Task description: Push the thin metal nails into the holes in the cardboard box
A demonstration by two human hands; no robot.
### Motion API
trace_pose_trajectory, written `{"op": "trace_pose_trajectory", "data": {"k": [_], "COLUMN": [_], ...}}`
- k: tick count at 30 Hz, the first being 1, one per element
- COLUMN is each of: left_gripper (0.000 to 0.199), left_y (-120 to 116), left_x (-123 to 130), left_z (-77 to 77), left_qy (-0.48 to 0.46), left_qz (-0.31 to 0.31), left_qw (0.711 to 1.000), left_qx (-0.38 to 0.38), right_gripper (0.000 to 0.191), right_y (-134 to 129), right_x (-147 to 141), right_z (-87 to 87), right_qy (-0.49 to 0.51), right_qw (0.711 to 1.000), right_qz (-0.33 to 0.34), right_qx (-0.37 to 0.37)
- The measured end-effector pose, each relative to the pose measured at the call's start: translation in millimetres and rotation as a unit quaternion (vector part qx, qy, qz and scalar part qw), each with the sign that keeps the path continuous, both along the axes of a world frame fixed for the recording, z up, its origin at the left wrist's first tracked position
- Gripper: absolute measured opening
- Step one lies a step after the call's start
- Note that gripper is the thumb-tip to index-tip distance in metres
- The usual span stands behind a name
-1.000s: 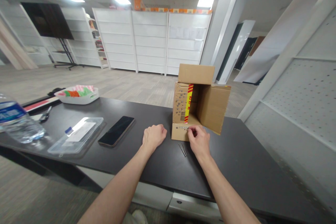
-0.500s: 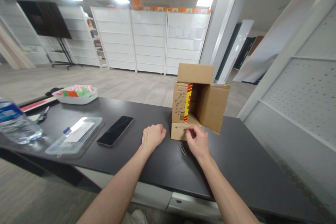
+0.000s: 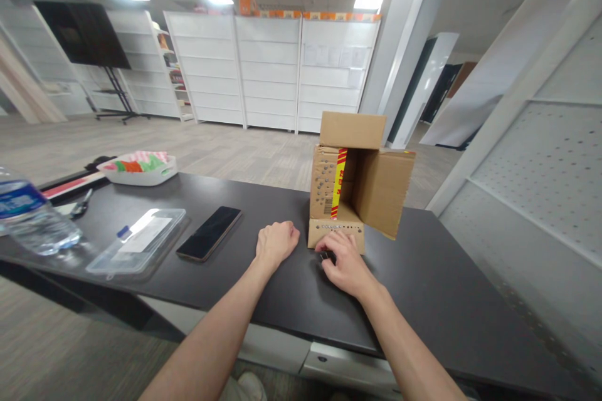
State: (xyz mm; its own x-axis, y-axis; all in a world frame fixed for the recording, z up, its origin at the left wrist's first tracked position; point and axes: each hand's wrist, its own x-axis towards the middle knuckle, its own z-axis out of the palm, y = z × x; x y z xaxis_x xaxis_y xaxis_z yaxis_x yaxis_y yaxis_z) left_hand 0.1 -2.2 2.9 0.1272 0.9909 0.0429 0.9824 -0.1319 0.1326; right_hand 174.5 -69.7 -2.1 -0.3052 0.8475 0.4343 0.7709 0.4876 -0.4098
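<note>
A cardboard box (image 3: 322, 182) stands on the dark table with its open side towards me. Its bottom flap (image 3: 314, 239) hangs in front and bears a row of small holes, some filled with shiny round heads. My right hand (image 3: 344, 260) is low over the table before this flap, thumb and fingers apart. Thin metal pins (image 3: 324, 255) show between its thumb and index finger, on the table and partly hidden by the hand. To the left of the box, my left hand (image 3: 276, 243) rests on the tabletop as a loose fist, with no object visible in it.
A black phone (image 3: 210, 233) lies left of my left hand. Beyond it are a clear plastic case (image 3: 136, 244), a water bottle (image 3: 35, 216) and a white basket (image 3: 145, 178) with colourful contents. The box's side flap (image 3: 388, 194) sticks out to the right.
My right hand has come down from the row of holes on the flap to the metal pins, and its pinch has opened. My left hand stays in place.
</note>
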Motion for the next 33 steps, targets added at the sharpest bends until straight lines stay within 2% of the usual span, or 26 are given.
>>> {"op": "trace_pose_trajectory", "data": {"k": [7,13,20,33], "left_gripper": [0.04,0.039,0.04,0.04], "left_y": [2,2,0,1], "left_x": [-1,0,1,0], "left_z": [-5.3,-3.8,0.5,-1.9], "left_qy": [0.004,0.004,0.005,0.004], "left_qz": [-0.007,0.001,0.007,-0.009], "left_qw": [1.0,1.0,1.0,1.0], "left_qx": [0.009,0.002,-0.01,0.011], "right_gripper": [0.03,0.028,0.021,0.019], "right_y": [-2,-3,-4,-8], "right_x": [-1,-3,-6,-15], "right_z": [-0.3,3.5,4.5,5.0], "right_qy": [-0.024,-0.025,-0.046,-0.103], "right_qw": [0.999,0.998,0.997,0.992], "right_qz": [0.021,0.037,0.049,0.066], "right_qx": [-0.03,-0.049,-0.046,-0.044]}}
